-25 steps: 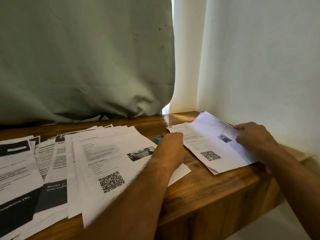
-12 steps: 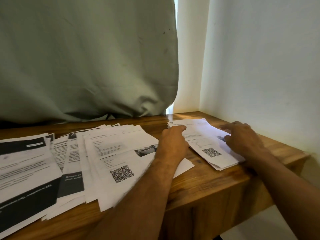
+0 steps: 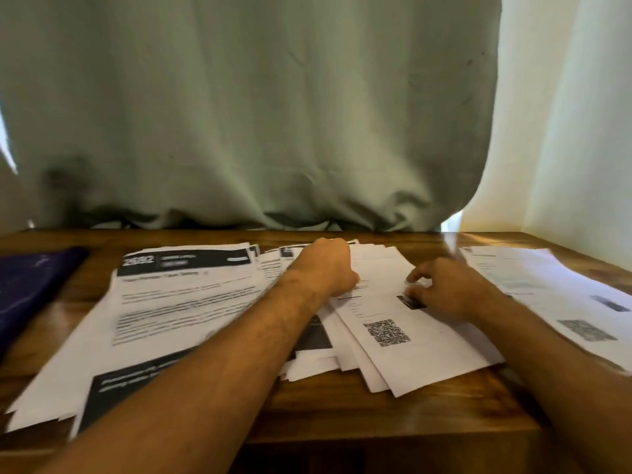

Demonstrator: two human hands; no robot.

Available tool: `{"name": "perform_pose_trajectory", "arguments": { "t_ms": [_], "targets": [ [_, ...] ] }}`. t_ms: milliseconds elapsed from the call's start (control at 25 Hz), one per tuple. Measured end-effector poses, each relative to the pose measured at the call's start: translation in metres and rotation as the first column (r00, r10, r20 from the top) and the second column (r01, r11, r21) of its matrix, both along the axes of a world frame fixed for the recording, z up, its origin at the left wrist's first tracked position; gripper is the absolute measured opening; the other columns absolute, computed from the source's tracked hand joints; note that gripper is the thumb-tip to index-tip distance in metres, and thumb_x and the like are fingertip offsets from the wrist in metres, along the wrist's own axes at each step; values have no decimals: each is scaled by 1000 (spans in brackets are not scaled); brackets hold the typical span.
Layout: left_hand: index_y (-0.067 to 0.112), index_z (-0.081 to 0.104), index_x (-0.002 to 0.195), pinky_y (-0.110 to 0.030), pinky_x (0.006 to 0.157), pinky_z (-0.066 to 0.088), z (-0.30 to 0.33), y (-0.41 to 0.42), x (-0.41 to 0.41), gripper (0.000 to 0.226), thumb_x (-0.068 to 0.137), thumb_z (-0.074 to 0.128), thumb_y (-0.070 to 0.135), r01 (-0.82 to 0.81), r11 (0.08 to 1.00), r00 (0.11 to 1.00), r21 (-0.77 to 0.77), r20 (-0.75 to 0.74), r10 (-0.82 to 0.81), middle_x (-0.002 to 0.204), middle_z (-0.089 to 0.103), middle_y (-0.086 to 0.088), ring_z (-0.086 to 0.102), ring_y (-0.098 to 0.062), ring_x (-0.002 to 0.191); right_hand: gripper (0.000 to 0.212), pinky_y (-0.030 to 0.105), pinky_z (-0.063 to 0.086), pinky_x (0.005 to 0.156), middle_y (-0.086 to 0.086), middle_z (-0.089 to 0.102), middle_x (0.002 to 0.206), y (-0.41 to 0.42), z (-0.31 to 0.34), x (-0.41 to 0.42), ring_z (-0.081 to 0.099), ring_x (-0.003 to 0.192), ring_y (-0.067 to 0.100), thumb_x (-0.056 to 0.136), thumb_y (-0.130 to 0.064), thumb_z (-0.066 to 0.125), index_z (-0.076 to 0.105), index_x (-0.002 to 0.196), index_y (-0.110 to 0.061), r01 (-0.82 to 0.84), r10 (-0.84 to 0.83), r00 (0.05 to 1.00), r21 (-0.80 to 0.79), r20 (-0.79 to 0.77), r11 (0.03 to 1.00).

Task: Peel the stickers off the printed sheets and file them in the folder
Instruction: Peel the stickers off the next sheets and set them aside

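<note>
Both hands came off the right-hand stack [image 3: 561,302] and went over to the fanned pile at its 9 o'clock. Left hand [image 3: 325,265] now rests curled on the top QR-code sheet [image 3: 410,340], right hand [image 3: 444,289] has fingertips on its small dark sticker [image 3: 412,301]. View swung left too, so a dark blue folder [image 3: 30,285] shows at 9 o'clock.

Wooden table [image 3: 359,408] bearing a fanned spread of printed sheets [image 3: 191,302] at centre, a second stack [image 3: 554,295] lying far right, and a dark blue folder [image 3: 30,285] resting far left.
</note>
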State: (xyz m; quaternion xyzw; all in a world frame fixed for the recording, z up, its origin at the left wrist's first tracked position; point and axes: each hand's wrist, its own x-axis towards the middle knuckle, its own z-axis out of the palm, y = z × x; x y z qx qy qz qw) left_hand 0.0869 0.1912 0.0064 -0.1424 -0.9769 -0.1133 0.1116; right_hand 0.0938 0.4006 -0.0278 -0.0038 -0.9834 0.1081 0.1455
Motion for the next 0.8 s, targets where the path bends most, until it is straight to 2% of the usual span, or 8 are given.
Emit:
{"name": "perform_pose_trajectory", "arguments": {
  "t_ms": [80, 160, 280, 400, 520, 600, 800],
  "targets": [
    [12, 59, 127, -38, 93, 47, -10, -15, -5, 40, 98, 56, 40, 0, 994, 999, -111, -36, -4, 129, 62, -10, 58, -28, 115, 26, 31, 41, 86, -6, 70, 112, -17, 6, -12, 57, 102, 17, 86, -54, 65, 72, 101, -35, 23, -29, 997, 91, 66, 996],
    [11, 61, 125, -41, 93, 48, -23, -22, -12, 44, 103, 44, 46, -1, 989, 997, -149, -78, -11, 126, 63, -11, 60, -29, 113, 27, 27, 42, 81, -8, 70, 105, -30, 15, -22, 58, 98, 15, 79, -60, 70, 72, 88, -35, 42, -61, 988, 132, 139, 990],
    [12, 59, 129, -43, 96, 47, -36, -28, -26, 55, 101, 40, 56, -39, 999, 997, -32, -64, 37, 128, 61, -11, 57, -28, 116, 37, 34, 59, 77, -1, 66, 103, -43, 32, -35, 62, 96, 21, 69, -57, 81, 71, 88, -27, 49, -66, 954, 65, 292, 997],
    [13, 50, 139, -43, 105, 44, -40, -36, -43, 71, 91, 51, 66, -65, 993, 998, 102, 32, 62, 138, 55, -10, 51, -29, 126, 48, 32, 59, 66, 7, 70, 93, -57, 43, -43, 64, 79, 23, 65, -49, 89, 70, 92, -14, 66, -38, 909, -54, 416, 996],
    [21, 55, 134, -43, 102, 48, -42, -49, -57, 72, 80, 65, 68, -88, 970, 987, 225, 152, 55, 135, 60, -3, 56, -27, 120, 47, 25, 55, 54, -1, 69, 63, -69, 38, -55, 60, 54, 15, 60, -49, 91, 70, 84, -13, 18, 11, 935, -79, 354, 997],
    [21, 56, 130, -41, 98, 50, -42, -52, -63, 66, 80, 70, 62, -95, 966, 984, 241, 169, 54, 128, 62, 0, 58, -25, 116, 43, 17, 43, 43, -7, 62, 50, -69, 28, -59, 51, 42, 9, 61, -44, 92, 70, 83, -14, -32, 88, 954, -196, 286, 980],
    [25, 59, 124, -41, 93, 53, -35, -51, -65, 55, 76, 83, 38, -102, 934, 993, 341, 92, 75, 116, 66, 2, 61, -19, 103, 26, 14, 41, 44, -13, 65, 50, -65, 20, -55, 52, 39, -3, 67, -34, 91, 75, 78, -18, -78, 132, 978, -300, 164, 951]
  ]
}}
